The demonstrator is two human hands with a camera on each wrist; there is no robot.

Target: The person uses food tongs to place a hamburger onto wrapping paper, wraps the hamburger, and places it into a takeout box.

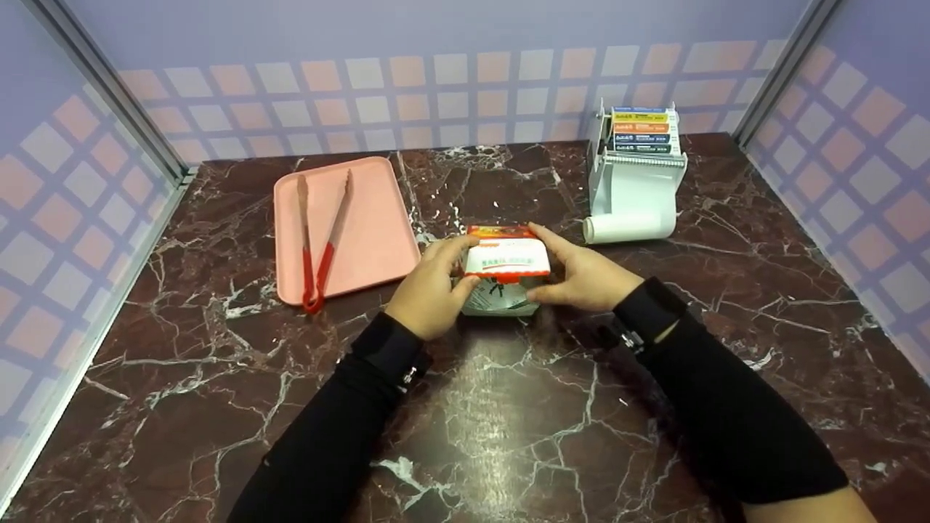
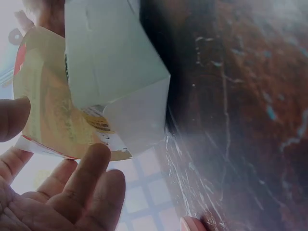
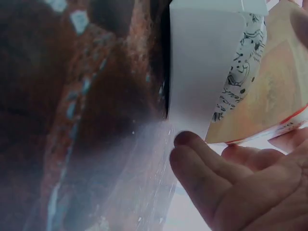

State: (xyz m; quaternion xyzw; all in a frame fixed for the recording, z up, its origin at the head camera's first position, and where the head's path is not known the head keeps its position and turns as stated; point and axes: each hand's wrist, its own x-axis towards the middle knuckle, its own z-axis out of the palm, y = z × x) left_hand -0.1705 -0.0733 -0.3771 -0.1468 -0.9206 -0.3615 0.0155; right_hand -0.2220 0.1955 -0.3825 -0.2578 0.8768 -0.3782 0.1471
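Note:
A small cardboard food box (image 1: 500,310) stands on the table between both hands, its red-and-white lid (image 1: 507,257) tilted partly up. Inside lies something wrapped in white paper with black print (image 3: 240,72); what the paper covers is hidden. My left hand (image 1: 434,289) holds the lid's left side, thumb at its front edge and fingers along the side. On the other side, my right hand (image 1: 592,274) holds the lid, with the index finger at the far corner and the thumb low near the front. The left wrist view shows the lid's tan inner face (image 2: 48,106) above the box's pale wall (image 2: 110,53).
To the left, a pink tray (image 1: 370,232) carries red-handled metal tongs (image 1: 317,276), their handle end reaching over its near edge. A label dispenser (image 1: 639,160) with a white roll (image 1: 631,228) stands at the back right. Tiled panels (image 1: 450,80) enclose the dark marbled table (image 1: 508,436).

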